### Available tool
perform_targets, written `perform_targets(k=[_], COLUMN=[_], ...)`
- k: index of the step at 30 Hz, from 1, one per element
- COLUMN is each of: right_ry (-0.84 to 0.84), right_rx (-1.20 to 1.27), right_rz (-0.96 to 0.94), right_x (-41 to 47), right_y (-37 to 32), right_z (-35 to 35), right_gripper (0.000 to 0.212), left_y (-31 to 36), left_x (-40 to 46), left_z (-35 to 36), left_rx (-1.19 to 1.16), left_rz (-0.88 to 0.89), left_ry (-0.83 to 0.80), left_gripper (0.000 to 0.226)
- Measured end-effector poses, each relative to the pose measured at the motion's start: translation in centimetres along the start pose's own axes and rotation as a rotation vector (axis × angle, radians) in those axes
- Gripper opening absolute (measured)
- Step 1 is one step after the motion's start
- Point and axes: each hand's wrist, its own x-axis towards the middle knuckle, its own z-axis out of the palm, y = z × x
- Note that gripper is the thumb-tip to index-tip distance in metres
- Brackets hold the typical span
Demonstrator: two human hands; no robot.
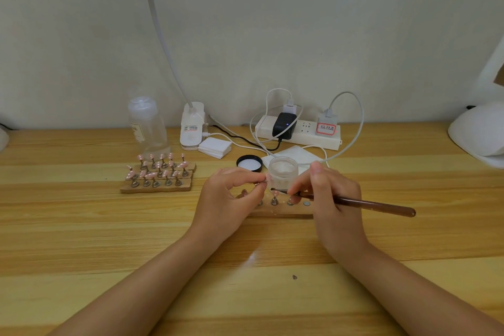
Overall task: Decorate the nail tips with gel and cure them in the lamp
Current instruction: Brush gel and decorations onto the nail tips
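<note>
At the centre of the wooden worktop (81, 226), both hands work over a low wooden holder strip (283, 211) that lies left to right. The right hand (331, 199) pinches a brown-handled brush (354, 202); its long axis runs nearly level, handle end to the right, bristle tip to the left, close by a pink nail tip (276, 193) standing on a metal stand in the strip. The left hand (231, 196) has its fingers curled and pinches a small stand at the thumb and forefinger, just left of the brush tip; what sits on it cannot be made out.

Directly behind the hands stands an open clear jar (283, 172), its black lid (249, 163) lying inside-up just to its left. Farther left, a second wooden block (158, 184) carries rows of pink nail tips with pale dots. Behind it stands a clear bottle (147, 125) with a label too blurred to read. A clip-on desk lamp (192, 125) bears a small unreadable sticker. On the power strip (298, 132), one plug (326, 126) carries a red-bordered handwritten label, not legible. The white curing lamp (477, 131) sits at the far right edge.
</note>
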Motion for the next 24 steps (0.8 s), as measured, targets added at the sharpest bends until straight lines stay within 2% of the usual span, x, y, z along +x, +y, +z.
perform_targets(k=[5,11,13,16,19,24], right_ry=[0.022,0.056,0.031,-0.058,-0.151,-0.193], right_rx=[0.059,0.135,0.085,-0.101,-0.230,-0.234], right_rz=[-0.014,0.114,0.142,0.113,0.034,0.016], right_x=[0.07,0.16,0.28,0.56,0.41,0.47], right_y=[-0.08,-0.25,-0.36,-0.45,-0.22,-0.07], right_z=[-0.18,-0.40,-0.37,-0.25,-0.18,0.02], right_gripper=[0.038,0.038,0.036,0.018,0.024,0.027], left_y=[0.46,0.89,0.93,0.86,0.71,0.44], left_x=[-0.04,-0.01,-0.05,-0.09,-0.12,-0.07], left_z=[-0.22,-0.32,-0.30,-0.29,-0.29,-0.31], left_rx=[-0.055,-0.075,-0.073,-0.040,0.007,0.033], left_rz=[-0.055,-0.050,-0.045,-0.026,-0.012,-0.022], left_ry=[0.027,0.009,0.005,-0.016,-0.045,-0.065], left_gripper=[0.024,0.022,0.023,0.023,0.024,0.021])
